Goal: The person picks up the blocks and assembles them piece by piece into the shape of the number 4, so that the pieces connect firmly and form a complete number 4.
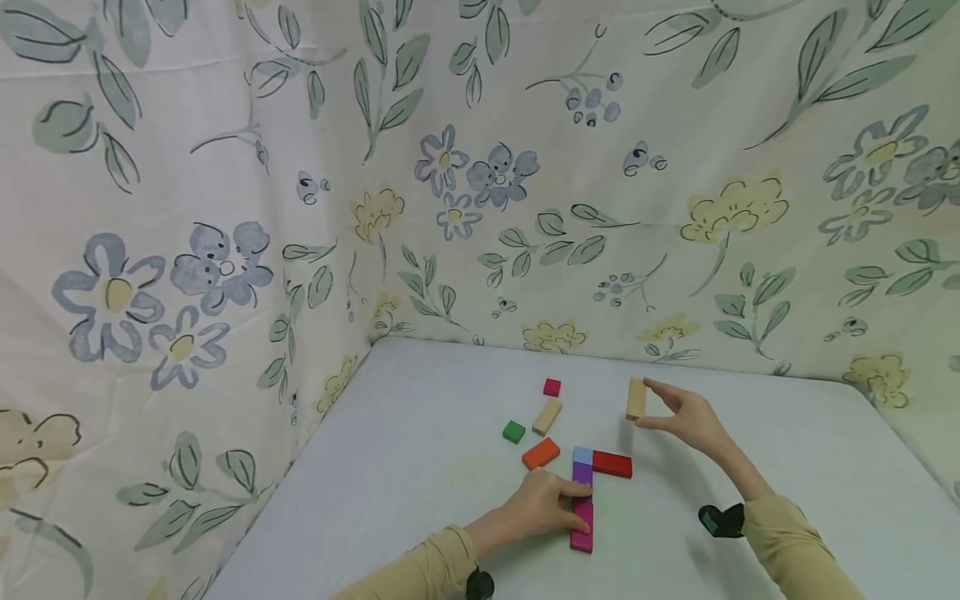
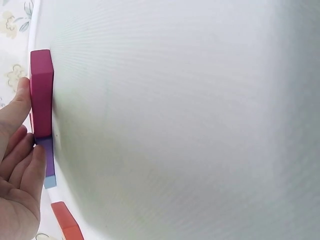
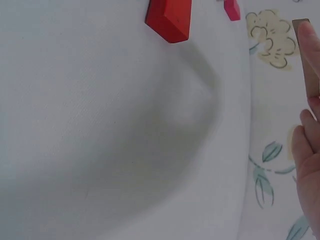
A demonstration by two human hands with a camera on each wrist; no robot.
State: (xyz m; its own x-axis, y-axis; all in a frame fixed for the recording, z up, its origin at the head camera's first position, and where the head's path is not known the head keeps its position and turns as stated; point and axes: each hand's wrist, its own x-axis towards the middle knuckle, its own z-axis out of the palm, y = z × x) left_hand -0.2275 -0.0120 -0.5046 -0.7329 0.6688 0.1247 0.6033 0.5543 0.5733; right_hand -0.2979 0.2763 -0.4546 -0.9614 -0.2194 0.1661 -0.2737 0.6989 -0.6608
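A magenta block [image 1: 582, 533], a purple block [image 1: 582, 473] and a light blue block [image 1: 582, 455] lie end to end on the table. My left hand [image 1: 534, 504] reaches over this row from the left, its thumb on the magenta block and its fingers by the purple one. In the left wrist view, the left hand [image 2: 20, 165] lies along the row's upper side, thumb extended. Off to the right, my right hand [image 1: 690, 421] pinches a plain wooden block [image 1: 636, 399] by its ends between thumb and finger, above the tabletop. The right wrist view catches that wooden block [image 3: 307, 65] only at its edge.
A red block [image 1: 612, 464] extends rightward beside the light blue one. Left and behind lie an orange block [image 1: 541, 453], a green cube [image 1: 513, 432], another wooden block [image 1: 547, 417] and a pinkish-red cube [image 1: 552, 387]. Floral cloth [image 1: 525, 275] hangs behind the white table [image 1: 390, 467].
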